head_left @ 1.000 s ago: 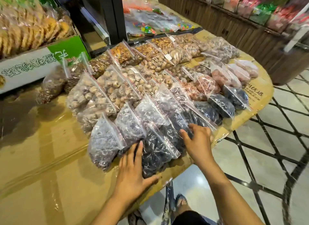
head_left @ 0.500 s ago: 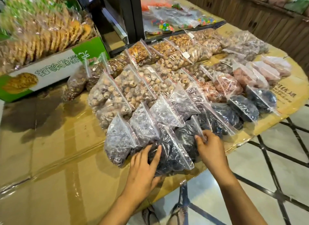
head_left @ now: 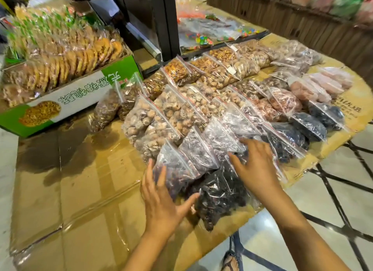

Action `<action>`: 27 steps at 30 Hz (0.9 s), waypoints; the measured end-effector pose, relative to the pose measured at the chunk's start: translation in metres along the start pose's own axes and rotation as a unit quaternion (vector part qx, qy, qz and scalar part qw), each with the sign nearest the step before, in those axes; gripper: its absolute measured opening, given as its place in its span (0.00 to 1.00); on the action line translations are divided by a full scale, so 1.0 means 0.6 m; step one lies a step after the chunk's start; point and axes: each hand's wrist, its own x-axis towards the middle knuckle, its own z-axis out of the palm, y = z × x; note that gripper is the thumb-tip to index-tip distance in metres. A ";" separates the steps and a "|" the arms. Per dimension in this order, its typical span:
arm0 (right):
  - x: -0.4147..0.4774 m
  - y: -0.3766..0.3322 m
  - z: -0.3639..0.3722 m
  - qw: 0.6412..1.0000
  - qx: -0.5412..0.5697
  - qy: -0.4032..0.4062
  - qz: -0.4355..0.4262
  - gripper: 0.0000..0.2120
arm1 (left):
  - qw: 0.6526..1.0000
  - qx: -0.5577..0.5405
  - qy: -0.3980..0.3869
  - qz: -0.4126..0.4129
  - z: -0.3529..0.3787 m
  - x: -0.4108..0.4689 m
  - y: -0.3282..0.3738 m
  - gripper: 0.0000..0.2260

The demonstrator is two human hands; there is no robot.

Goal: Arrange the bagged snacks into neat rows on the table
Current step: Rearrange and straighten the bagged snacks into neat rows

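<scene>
**Both hands on the dark bags at the near edge**

We see our left hand (head_left: 161, 206) spread wide, fingers against the near bag of dark snacks (head_left: 177, 170) and thumb touching the black bag (head_left: 220, 194) beside it; our right hand (head_left: 256, 165) lies flat and open on that black bag, gripping nothing; the bagged snacks (head_left: 201, 103) run in overlapping rows across the cardboard-covered surface (head_left: 80, 190); a green box of biscuits (head_left: 76, 97) stands at the far left.

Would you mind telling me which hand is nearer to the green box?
Left. The left hand lies at the near bags' left end, toward the green box; the right hand lies farther right, over the dark bags.
</scene>
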 end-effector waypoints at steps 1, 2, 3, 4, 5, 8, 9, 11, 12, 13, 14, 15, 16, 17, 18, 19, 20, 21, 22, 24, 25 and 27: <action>0.008 -0.027 0.011 1.000 0.012 -0.018 -0.004 0.26 | 0.998 -0.001 -0.048 -0.050 -0.004 0.010 -0.020 0.52; 0.016 -0.057 0.023 0.998 0.037 -0.040 0.007 0.27 | 0.993 -0.008 -0.098 -0.069 -0.006 0.020 -0.039 0.54; 0.024 -0.082 0.040 0.995 0.067 -0.068 0.028 0.28 | 0.988 -0.018 -0.141 -0.064 -0.007 0.027 -0.057 0.54; 0.030 -0.102 0.060 0.990 0.087 -0.095 0.054 0.29 | 0.984 -0.025 -0.168 -0.045 -0.005 0.035 -0.075 0.54; 0.034 -0.119 0.081 0.987 0.097 -0.102 0.073 0.28 | 0.983 -0.031 -0.181 -0.019 -0.003 0.044 -0.092 0.52; 0.035 -0.145 0.115 0.982 0.128 -0.028 0.136 0.20 | 0.979 -0.026 -0.201 0.032 -0.009 0.068 -0.123 0.45; 0.035 -0.149 0.117 0.975 0.154 -0.011 0.160 0.18 | 0.977 -0.020 -0.208 0.046 -0.012 0.072 -0.133 0.45; 0.035 -0.146 0.119 0.967 0.172 0.006 0.190 0.15 | 0.972 -0.016 -0.228 0.062 -0.018 0.078 -0.155 0.45; 0.035 -0.143 0.118 0.966 0.168 0.009 0.195 0.14 | 0.967 -0.011 -0.244 0.071 -0.022 0.081 -0.161 0.45; 0.033 -0.143 0.122 0.966 0.164 0.020 0.197 0.14 | 0.960 -0.006 -0.267 0.087 -0.022 0.086 -0.169 0.45; 0.029 -0.147 0.125 0.966 0.161 0.028 0.201 0.15 | 0.954 0.000 -0.281 0.108 -0.021 0.090 -0.174 0.45; 0.026 -0.149 0.127 0.969 0.151 0.034 0.195 0.16 | 0.951 0.012 -0.281 0.127 -0.021 0.093 -0.171 0.45; 0.022 -0.153 0.128 0.972 0.129 0.036 0.191 0.16 | 0.950 0.015 -0.280 0.139 -0.018 0.094 -0.170 0.46; 0.020 -0.156 0.130 0.976 0.105 0.040 0.187 0.17 | 0.948 0.012 -0.281 0.148 -0.015 0.096 -0.172 0.46; 0.021 -0.159 0.130 0.978 0.088 0.039 0.186 0.17 | 0.946 0.010 -0.285 0.156 -0.014 0.098 -0.174 0.47; 0.022 -0.160 0.128 0.979 0.080 0.037 0.183 0.17 | 0.942 0.009 -0.292 0.164 -0.014 0.098 -0.177 0.48; 0.023 -0.161 0.123 0.980 0.076 0.030 0.182 0.17 | 0.938 0.005 -0.301 0.174 -0.016 0.099 -0.179 0.49; 0.026 -0.158 0.121 0.982 0.073 0.026 0.173 0.16 | 0.932 0.001 -0.309 0.188 -0.019 0.100 -0.181 0.49; 0.029 -0.154 0.117 0.984 0.072 0.022 0.163 0.16 | 0.931 -0.008 -0.309 0.194 -0.024 0.103 -0.179 0.49; 0.041 -0.151 0.107 0.987 0.074 0.032 0.139 0.16 | 0.947 -0.058 -0.281 0.145 -0.038 0.116 -0.175 0.51; 0.051 -0.152 0.102 0.988 0.076 0.045 0.124 0.17 | 0.957 -0.090 -0.259 0.092 -0.047 0.128 -0.172 0.52; 0.084 -0.157 0.098 0.991 0.056 0.066 0.099 0.18 | 0.973 -0.120 -0.196 0.010 -0.055 0.160 -0.178 0.51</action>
